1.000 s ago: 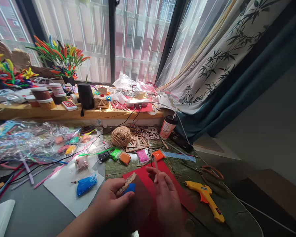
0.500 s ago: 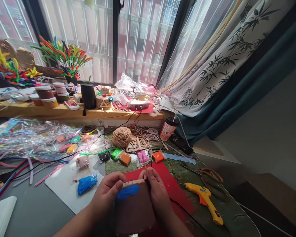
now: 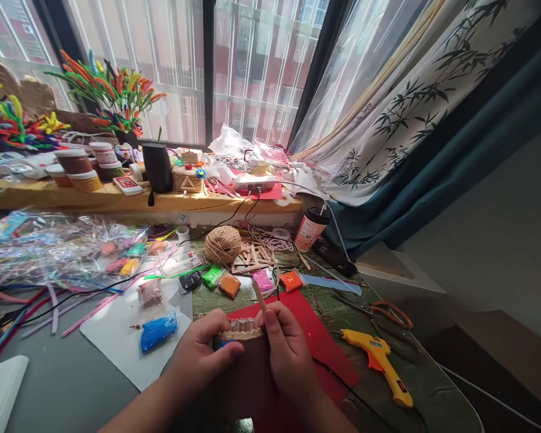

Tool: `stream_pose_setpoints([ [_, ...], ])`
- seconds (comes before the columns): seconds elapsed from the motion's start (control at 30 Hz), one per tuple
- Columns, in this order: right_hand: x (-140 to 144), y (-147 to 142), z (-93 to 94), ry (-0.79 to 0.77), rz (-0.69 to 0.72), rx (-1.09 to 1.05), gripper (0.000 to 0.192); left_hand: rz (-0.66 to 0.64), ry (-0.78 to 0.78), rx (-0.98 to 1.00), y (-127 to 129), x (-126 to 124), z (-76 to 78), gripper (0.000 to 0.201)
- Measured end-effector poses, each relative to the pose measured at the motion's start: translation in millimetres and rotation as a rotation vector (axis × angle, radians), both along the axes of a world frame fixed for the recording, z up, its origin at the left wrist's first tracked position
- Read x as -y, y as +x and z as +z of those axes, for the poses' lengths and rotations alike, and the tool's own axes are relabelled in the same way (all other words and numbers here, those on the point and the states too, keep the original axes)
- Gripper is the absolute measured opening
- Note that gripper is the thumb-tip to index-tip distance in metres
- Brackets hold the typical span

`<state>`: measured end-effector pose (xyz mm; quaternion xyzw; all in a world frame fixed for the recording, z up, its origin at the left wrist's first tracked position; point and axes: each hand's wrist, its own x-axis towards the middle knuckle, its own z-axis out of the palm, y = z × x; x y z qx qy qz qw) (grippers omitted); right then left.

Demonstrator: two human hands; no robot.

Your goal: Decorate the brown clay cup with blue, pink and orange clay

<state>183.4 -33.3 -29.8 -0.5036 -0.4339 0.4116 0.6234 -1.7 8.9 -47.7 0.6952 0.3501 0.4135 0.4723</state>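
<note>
Between my hands is a dark brown craft piece (image 3: 247, 385) with a scalloped tan rim of rounded ends along its top. My left hand (image 3: 202, 352) grips its left side, fingers behind the rim and thumb across the front. A patch of blue (image 3: 226, 344), likely clay, shows beside that thumb, mostly covered. My right hand (image 3: 288, 346) pinches a thin wooden craft stick (image 3: 258, 296) that points up and away, while resting against the piece's right side. Beneath lies a red sheet (image 3: 318, 340). To the left, a blue clay packet (image 3: 158, 332) rests on a white board (image 3: 117, 346).
A yellow glue gun (image 3: 381, 364) and orange-handled scissors (image 3: 390, 314) lie at the right. Farther back are a twine ball (image 3: 222, 245), small clay packets including an orange one (image 3: 291, 280), wooden sticks (image 3: 252, 257) and a paper cup (image 3: 311, 230). Plastic bags (image 3: 63, 252) crowd the left.
The brown piece has tipped so that more of the inner side of its scalloped rim shows. My left thumb has slid down over the blue patch. The stick has shifted slightly left.
</note>
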Motion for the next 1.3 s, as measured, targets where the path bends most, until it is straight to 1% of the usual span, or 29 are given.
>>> stream_pose_setpoints([
  [0.13, -3, -2, -5.0, -0.031, 0.026, -0.042, 0.058, -0.029, 0.004, 0.013, -1, -1, -1.3, 0.068],
  [0.27, -2, -2, -8.6, -0.024, 0.005, -0.046, 0.058, 0.028, -0.022, -0.087, 2, -2, -1.7, 0.066],
  [0.33, 0, -2, -9.6, -0.018, -0.01, -0.044, 0.058, 0.03, -0.02, -0.096, 3, -2, -2.2, 0.065],
  [0.43, 0, -2, -11.5, 0.001, -0.006, -0.069, 0.056, -0.007, 0.009, -0.033, 1, -1, -4.4, 0.063],
  [0.53, -4, -1, -15.5, 0.022, -0.024, -0.156, 0.055, 0.01, 0.0, 0.124, -2, -2, -8.3, 0.058],
  [0.57, -7, 1, -17.3, 0.025, -0.04, -0.201, 0.054, 0.027, -0.012, 0.17, -3, -3, -9.6, 0.061],
  [0.6, -10, 3, -19.1, 0.027, -0.057, -0.249, 0.054, 0.037, -0.022, 0.2, -3, -3, -10.6, 0.069],
  [0.63, -13, 5, -20.8, 0.027, -0.07, -0.295, 0.053, 0.029, -0.024, 0.209, -4, -4, -11.2, 0.082],
  [0.7, -18, 10, -23.3, 0.024, -0.083, -0.37, 0.051, -0.052, -0.013, 0.169, -3, -3, -11.5, 0.112],
  [0.73, -21, 12, -24.1, 0.02, -0.086, -0.394, 0.05, -0.107, -0.008, 0.124, -3, -2, -11.6, 0.124],
  [0.77, -23, 14, -24.5, 0.016, -0.089, -0.409, 0.05, -0.148, 0.0, 0.066, -2, 0, -11.8, 0.129],
  [0.83, -26, 17, -25.0, 0.014, -0.088, -0.421, 0.05, -0.161, 0.042, -0.067, -2, 4, -13.8, 0.126],
  [0.87, -28, 18, -25.4, 0.015, -0.085, -0.419, 0.05, -0.13, 0.076, -0.128, -1, 5, -15.7, 0.121],
  [0.93, -30, 20, -27.7, 0.045, -0.112, -0.397, 0.05, -0.026, 0.174, -0.208, 0, 6, -20.7, 0.113],
  [1.03, -31, 25, -33.7, 0.105, -0.254, -0.316, 0.047, 0.147, 0.324, -0.258, 1, 2, -27.1, 0.11],
  [1.07, -31, 27, -35.5, 0.11, -0.279, -0.279, 0.047, 0.204, 0.375, -0.274, 1, -1, -28.0, 0.107],
  [1.1, -30, 30, -36.6, 0.101, -0.26, -0.241, 0.047, 0.252, 0.422, -0.289, 2, -3, -28.2, 0.103],
  [1.17, -28, 33, -36.3, 0.065, -0.134, -0.176, 0.052, 0.299, 0.492, -0.327, 2, -8, -26.7, 0.098],
  [1.23, -26, 36, -32.9, 0.038, 0.025, -0.129, 0.056, 0.291, 0.533, -0.359, 3, -11, -24.4, 0.097],
  [1.3, -24, 37, -28.3, 0.021, 0.12, -0.102, 0.058, 0.272, 0.553, -0.377, 3, -11, -22.7, 0.096],
])
